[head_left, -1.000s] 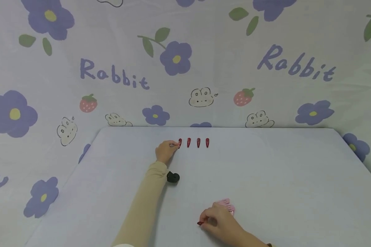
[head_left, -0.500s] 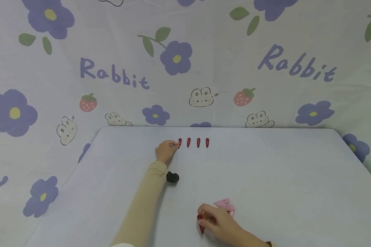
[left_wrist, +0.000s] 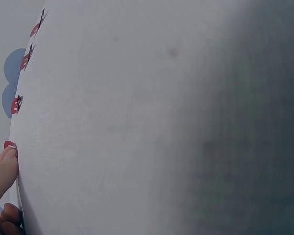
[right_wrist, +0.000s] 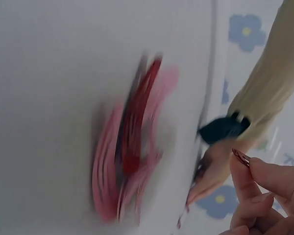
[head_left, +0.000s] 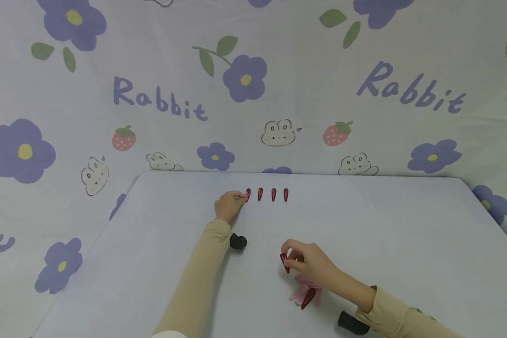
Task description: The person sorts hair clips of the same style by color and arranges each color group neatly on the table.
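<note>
At the far side of the table, my left hand (head_left: 229, 206) pinches the leftmost red snap hair clip (head_left: 248, 193) of a short row. In the left wrist view the thumb lies over that clip (left_wrist: 10, 145). To its right stand three more red clips, one of them the middle clip (head_left: 273, 195), spaced apart and pointing toward me. My right hand (head_left: 314, 263) holds another red snap clip (head_left: 285, 264) between thumb and forefinger, raised over the table. Just below that hand lies a small pile of pink hair clips (head_left: 297, 297) with a red clip (head_left: 308, 298) on top.
The white table (head_left: 388, 234) ends at a back edge against a cloth (head_left: 304, 56) printed with flowers, rabbits and strawberries. A black wrist camera (head_left: 238, 242) sits by the left cuff, another black camera (head_left: 353, 324) by the right cuff.
My right hand has turned its red clip upright and moved it forward, away from the pile, which now shows more fully. The left hand stays at the row. The head view shifts slightly.
</note>
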Tool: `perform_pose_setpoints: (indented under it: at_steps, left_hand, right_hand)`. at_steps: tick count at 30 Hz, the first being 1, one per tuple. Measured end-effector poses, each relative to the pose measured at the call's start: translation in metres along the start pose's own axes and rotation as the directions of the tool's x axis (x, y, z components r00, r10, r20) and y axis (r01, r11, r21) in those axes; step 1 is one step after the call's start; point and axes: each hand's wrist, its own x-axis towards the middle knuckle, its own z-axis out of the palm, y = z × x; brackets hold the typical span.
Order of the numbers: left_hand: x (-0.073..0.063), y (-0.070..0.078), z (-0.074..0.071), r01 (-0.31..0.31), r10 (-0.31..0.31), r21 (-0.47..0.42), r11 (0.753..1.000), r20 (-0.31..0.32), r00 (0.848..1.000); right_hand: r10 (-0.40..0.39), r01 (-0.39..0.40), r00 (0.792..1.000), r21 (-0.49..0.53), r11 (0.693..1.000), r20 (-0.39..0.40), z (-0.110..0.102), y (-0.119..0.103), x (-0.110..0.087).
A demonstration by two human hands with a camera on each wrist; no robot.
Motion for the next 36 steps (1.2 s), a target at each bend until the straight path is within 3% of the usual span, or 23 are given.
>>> perform_pose_setpoints:
  at_steps: [3,8,13,17,22,29,36]
  left_hand:
    - [0.001,0.0,0.0,-0.007,0.007,0.003,1.0,-0.009,1.0]
    - [0.002,0.0,0.002,-0.011,0.011,0.002,1.0,-0.003,1.0]
    - [0.002,-0.003,0.004,-0.022,0.022,0.014,1.0,0.008,1.0]
    - [0.002,-0.006,0.002,-0.02,0.02,0.027,0.999,0.005,1.0]
    - [-0.001,-0.005,-0.002,-0.019,0.019,0.017,1.0,-0.023,1.0]
    - [-0.003,0.001,-0.004,-0.034,0.035,0.003,0.999,-0.027,0.999]
    - [-0.002,0.0,-0.002,-0.011,0.011,0.004,1.0,-0.016,1.0]
  right_hand:
    - [0.033,-0.035,0.999,-0.039,0.999,-0.041,-0.012,0.015,0.015]
    - [0.156,-0.16,0.984,-0.042,0.986,-0.086,-0.035,0.046,0.042]
    - [0.237,-0.258,0.955,-0.108,0.96,-0.175,-0.052,0.078,0.066]
    - [0.298,-0.326,0.926,-0.092,0.941,-0.232,-0.057,0.094,0.083]
    - [0.299,-0.344,0.916,-0.142,0.928,-0.269,-0.058,0.105,0.099]
    - [0.297,-0.371,0.918,-0.303,0.878,-0.263,-0.059,0.116,0.115]
    - [0.387,-0.456,0.875,-0.228,0.86,-0.291,-0.059,0.118,0.122]
